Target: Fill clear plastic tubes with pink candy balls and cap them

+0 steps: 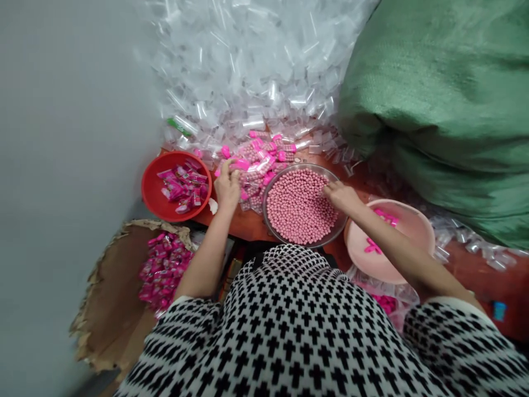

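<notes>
My left hand [227, 186] is closed at the left edge of a pile of clear tubes filled with pink beads [264, 160]. Between its thumb and fingers is a pink-capped tube [239, 164], partly hidden by the hand. A round metal bowl [269, 225] full of small pink beads [301, 207] stands right in front of my body. Over the bowl's right side, my right hand [341, 196] has its fingers bent together at the beads; whatever they hold is hidden.
To the left are a red bowl [149, 201] of pink wrapped packets and a torn cardboard box [111, 292] with more. A pale pink basin [392, 273] holds pink pieces on the right. Empty clear tubes [256, 49] heap up behind; a green sack [446, 99] bulges at right.
</notes>
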A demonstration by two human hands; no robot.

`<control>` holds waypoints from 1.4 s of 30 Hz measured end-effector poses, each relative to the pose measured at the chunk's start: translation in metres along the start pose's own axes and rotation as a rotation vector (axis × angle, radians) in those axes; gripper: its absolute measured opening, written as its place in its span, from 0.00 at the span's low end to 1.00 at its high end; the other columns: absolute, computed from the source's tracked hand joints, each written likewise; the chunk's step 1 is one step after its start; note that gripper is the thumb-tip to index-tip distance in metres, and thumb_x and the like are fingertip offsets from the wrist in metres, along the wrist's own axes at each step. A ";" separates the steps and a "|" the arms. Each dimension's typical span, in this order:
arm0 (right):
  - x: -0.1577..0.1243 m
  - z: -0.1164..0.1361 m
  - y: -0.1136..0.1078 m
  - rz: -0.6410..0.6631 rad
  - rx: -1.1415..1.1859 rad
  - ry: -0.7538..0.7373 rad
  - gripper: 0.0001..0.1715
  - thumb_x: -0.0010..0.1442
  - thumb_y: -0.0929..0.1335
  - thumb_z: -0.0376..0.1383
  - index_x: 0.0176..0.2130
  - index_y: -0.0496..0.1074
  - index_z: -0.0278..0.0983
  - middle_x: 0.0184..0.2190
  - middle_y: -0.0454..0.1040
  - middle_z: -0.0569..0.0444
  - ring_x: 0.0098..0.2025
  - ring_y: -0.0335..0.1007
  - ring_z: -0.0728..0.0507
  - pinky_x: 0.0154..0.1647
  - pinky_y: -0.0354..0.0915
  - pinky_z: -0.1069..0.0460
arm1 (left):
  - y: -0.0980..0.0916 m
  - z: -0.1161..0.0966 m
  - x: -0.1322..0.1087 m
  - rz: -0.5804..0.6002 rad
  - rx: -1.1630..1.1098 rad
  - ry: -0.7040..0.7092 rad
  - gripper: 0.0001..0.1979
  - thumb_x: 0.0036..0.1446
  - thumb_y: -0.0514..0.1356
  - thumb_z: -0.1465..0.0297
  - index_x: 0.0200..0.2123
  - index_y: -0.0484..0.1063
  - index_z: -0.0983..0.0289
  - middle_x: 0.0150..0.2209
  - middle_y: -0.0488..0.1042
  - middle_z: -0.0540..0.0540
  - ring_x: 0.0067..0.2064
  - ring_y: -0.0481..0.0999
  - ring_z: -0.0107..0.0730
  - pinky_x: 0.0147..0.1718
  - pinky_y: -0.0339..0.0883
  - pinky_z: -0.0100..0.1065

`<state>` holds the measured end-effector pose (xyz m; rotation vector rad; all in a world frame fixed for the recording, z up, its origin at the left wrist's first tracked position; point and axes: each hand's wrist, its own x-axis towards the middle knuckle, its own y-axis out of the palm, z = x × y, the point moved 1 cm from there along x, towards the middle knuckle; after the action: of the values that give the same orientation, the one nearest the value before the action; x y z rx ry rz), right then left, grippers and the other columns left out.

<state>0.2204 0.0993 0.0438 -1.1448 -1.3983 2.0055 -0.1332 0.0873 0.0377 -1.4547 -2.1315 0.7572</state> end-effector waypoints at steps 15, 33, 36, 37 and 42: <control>0.029 0.054 0.083 -0.191 1.354 0.214 0.14 0.46 0.72 0.38 0.33 0.67 0.36 0.31 0.71 0.57 0.36 0.67 0.46 0.42 0.64 0.51 | 0.031 0.108 -0.088 -0.011 0.097 -0.479 0.18 0.58 0.55 0.74 0.53 0.67 0.68 0.48 0.75 0.64 0.52 0.75 0.41 0.56 0.62 0.40; -0.027 0.058 0.042 -0.446 1.306 0.052 0.32 0.50 0.73 0.49 0.50 0.65 0.38 0.43 0.72 0.50 0.38 0.71 0.46 0.42 0.70 0.49 | 0.096 -0.065 -0.109 0.588 -0.546 -0.002 0.22 0.54 0.61 0.57 0.48 0.76 0.65 0.49 0.78 0.59 0.50 0.77 0.42 0.51 0.71 0.43; -0.042 0.047 0.030 -0.438 1.013 -0.081 0.28 0.59 0.68 0.46 0.55 0.65 0.39 0.52 0.70 0.45 0.47 0.71 0.43 0.49 0.67 0.47 | 0.098 -0.065 -0.108 0.679 -0.568 -0.010 0.26 0.51 0.63 0.54 0.49 0.76 0.66 0.50 0.77 0.60 0.50 0.77 0.45 0.51 0.71 0.45; -0.046 0.045 0.027 -0.422 0.943 -0.127 0.25 0.61 0.67 0.45 0.55 0.66 0.38 0.52 0.71 0.45 0.49 0.70 0.42 0.52 0.66 0.47 | 0.097 -0.065 -0.108 0.713 -0.563 0.004 0.27 0.51 0.63 0.54 0.49 0.76 0.67 0.50 0.77 0.61 0.50 0.77 0.45 0.51 0.71 0.45; -0.054 0.046 0.026 -0.307 0.804 -0.161 0.16 0.63 0.66 0.37 0.51 0.68 0.36 0.46 0.75 0.47 0.47 0.71 0.43 0.51 0.63 0.50 | 0.093 -0.069 -0.108 0.816 -0.484 0.123 0.24 0.52 0.62 0.55 0.47 0.77 0.66 0.49 0.78 0.61 0.51 0.76 0.44 0.55 0.66 0.45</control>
<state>0.2151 0.0238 0.0471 -0.3946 -0.6346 2.1300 0.0121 0.0263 0.0213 -2.6141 -1.6483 0.3753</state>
